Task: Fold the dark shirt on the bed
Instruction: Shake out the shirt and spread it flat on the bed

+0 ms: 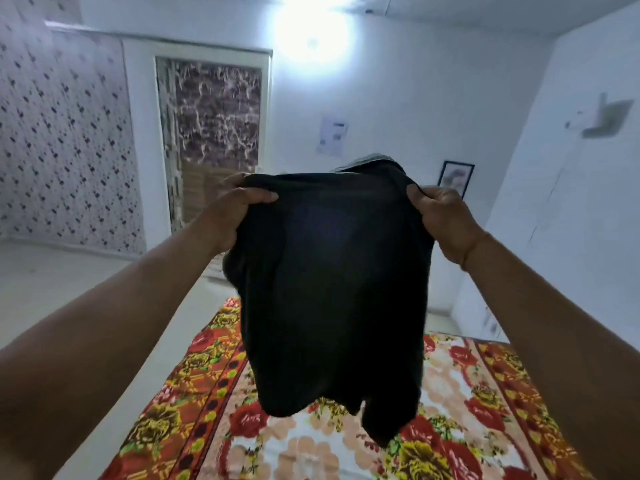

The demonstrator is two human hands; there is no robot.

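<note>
Dark shirt (pixel 329 289), pinched by left hand (pixel 235 211) and right hand (pixel 446 221), hangs screening the floral bedspread's (pixel 207 400) middle.

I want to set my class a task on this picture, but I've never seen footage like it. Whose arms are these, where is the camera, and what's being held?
No machine here. The one picture comes from a wide-angle camera worn on a person's head, looking forward and down, so both bare arms are the wearer's own. The left hand and the right hand each grip the top edge of a dark shirt, holding it up so it hangs over a bed covered in a floral print. Behind are white walls, a door and a bright lamp.
</note>
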